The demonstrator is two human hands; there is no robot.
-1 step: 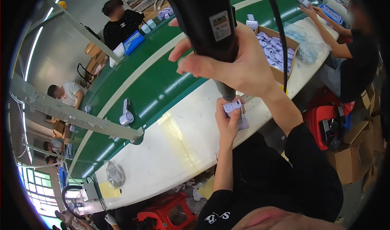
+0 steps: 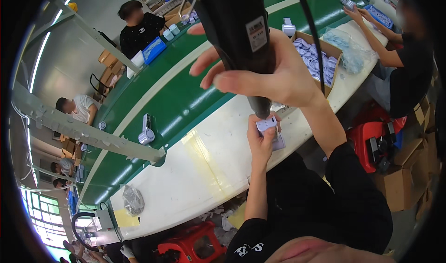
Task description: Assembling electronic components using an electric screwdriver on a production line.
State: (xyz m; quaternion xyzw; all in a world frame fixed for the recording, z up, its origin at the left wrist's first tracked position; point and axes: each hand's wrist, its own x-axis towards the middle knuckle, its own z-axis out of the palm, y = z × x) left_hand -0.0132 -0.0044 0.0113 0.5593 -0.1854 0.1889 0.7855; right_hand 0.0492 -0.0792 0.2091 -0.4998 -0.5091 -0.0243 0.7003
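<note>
My right hand (image 2: pixel 283 77) is wrapped loosely round a black electric screwdriver (image 2: pixel 239 35), which hangs upright with its cable (image 2: pixel 312 26) running up. Some of its fingers reach out to the left of the tool. Below, my left hand (image 2: pixel 260 139) grips a pale lilac plastic housing (image 2: pixel 267 125) just over the front of the white worktop (image 2: pixel 172 170). The screwdriver's lower tip meets the top of the housing, or stops right above it; the exact contact is hidden.
A carton (image 2: pixel 338 60) of lilac parts stands right of my right hand. Beyond the worktop runs a green conveyor belt (image 2: pixel 181 109) carrying a lilac device (image 2: pixel 147 130). A grey post (image 2: pixel 93 133) crosses at left; a plastic bag (image 2: pixel 133 199) lies nearby. Co-workers sit around.
The screwdriver's tip has come slightly lower and to the right, closer over the housing. My right fingers have shifted a little. The lilac device on the belt has moved slightly right.
</note>
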